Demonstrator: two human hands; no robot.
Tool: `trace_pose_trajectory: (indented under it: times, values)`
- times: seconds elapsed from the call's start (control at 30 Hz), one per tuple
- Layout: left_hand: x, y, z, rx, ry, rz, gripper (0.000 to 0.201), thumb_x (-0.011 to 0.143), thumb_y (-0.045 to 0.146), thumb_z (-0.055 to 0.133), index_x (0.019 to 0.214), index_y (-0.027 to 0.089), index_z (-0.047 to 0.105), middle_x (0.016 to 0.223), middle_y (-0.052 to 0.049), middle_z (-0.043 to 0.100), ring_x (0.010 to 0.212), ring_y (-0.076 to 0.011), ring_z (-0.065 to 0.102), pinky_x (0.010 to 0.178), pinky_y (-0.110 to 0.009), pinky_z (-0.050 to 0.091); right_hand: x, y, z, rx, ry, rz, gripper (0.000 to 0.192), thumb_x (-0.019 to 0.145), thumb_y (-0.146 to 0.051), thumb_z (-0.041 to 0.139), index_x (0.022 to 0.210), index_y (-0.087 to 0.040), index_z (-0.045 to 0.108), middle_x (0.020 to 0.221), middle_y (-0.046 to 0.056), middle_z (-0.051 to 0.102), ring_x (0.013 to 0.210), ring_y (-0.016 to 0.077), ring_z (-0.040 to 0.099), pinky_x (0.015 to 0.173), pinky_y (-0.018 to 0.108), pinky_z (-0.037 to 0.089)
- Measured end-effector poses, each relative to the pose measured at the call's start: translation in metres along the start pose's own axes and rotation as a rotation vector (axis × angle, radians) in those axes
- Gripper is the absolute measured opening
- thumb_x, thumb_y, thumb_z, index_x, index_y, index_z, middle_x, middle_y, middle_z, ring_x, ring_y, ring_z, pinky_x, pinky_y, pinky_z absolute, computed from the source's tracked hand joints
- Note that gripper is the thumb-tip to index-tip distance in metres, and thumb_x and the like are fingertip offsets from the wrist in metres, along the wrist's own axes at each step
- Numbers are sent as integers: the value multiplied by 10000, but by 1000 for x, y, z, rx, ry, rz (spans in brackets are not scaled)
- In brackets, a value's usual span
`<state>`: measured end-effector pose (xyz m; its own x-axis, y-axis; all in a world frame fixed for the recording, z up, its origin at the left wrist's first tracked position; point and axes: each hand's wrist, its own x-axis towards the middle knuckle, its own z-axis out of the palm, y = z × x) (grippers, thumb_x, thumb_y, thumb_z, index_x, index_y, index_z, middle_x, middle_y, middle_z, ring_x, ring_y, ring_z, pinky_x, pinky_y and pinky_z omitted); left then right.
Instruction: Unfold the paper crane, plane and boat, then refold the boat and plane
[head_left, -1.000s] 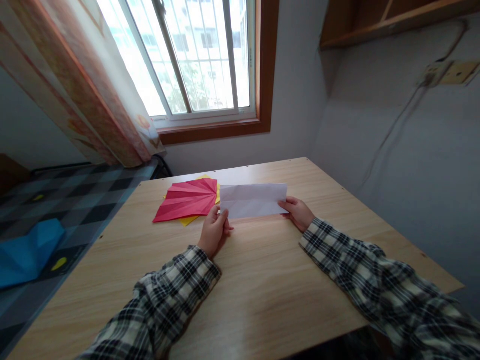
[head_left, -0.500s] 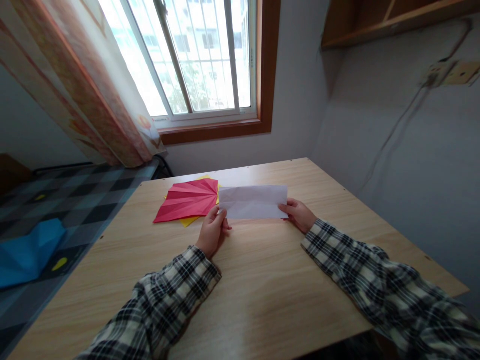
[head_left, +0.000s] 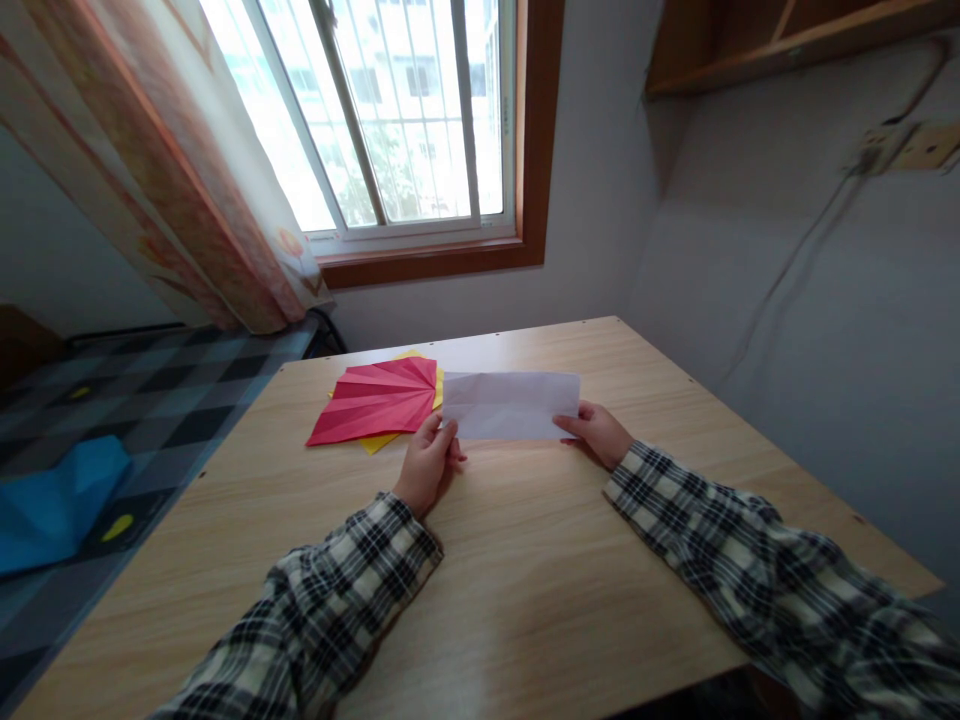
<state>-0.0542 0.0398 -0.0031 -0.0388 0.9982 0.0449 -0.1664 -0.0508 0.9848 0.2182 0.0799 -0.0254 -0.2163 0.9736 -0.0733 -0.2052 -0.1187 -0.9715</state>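
A folded white paper sheet (head_left: 510,405), creased and oblong, is held low over the wooden table (head_left: 525,560). My left hand (head_left: 427,465) pinches its lower left corner. My right hand (head_left: 598,432) grips its lower right corner. Just left of the white sheet lies a red pleated paper (head_left: 379,400) on top of a yellow paper (head_left: 379,440), both flat on the table. Both sleeves are black-and-white plaid.
A window (head_left: 397,110) with a curtain (head_left: 172,180) is behind the table. To the left lies a checked bed cover (head_left: 112,400) with a blue object (head_left: 52,500) on it. A grey wall stands right, with a shelf (head_left: 780,40) above.
The white sheet and both hands shifted very slightly to the right; the grip on the corners is the same.
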Motion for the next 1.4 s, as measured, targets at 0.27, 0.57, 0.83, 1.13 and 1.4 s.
trace_pose_trajectory:
  times: [0.27,0.57,0.83,1.13,1.4]
  values:
    - [0,3,-1,24,-17,-5,386,747,508,747,791,169,568,529,56,553,469,-74,477,512,-186,403,1,-1,0,8,53,10,335,614,-375,874,848,-183,732,854,40,747,743,159,657,555,210,532]
    - [-2,4,1,23,-13,20,369,777,507,725,833,181,561,542,66,539,495,-82,490,555,-194,433,-2,-5,4,44,94,19,346,584,-352,877,851,-175,744,861,48,748,730,157,646,521,207,520]
    - [-8,12,6,-118,-54,-53,363,722,398,799,879,188,548,676,63,561,611,-81,529,678,-224,519,-6,-5,10,99,160,-13,385,567,-403,881,839,-173,737,822,35,741,700,138,631,528,203,498]
    - [-10,-7,17,-148,-165,-241,345,793,442,759,924,137,666,959,-88,676,844,-162,633,753,-281,559,-19,7,39,58,24,-45,402,668,-435,830,964,-184,725,935,54,765,795,201,685,620,282,542]
    - [-9,0,27,-258,-76,-133,358,776,373,763,1061,180,665,1146,-96,706,1011,-224,665,847,-342,570,-24,9,47,-197,-192,-208,508,693,-410,825,1135,-191,705,1217,96,718,1145,301,650,1076,487,447]
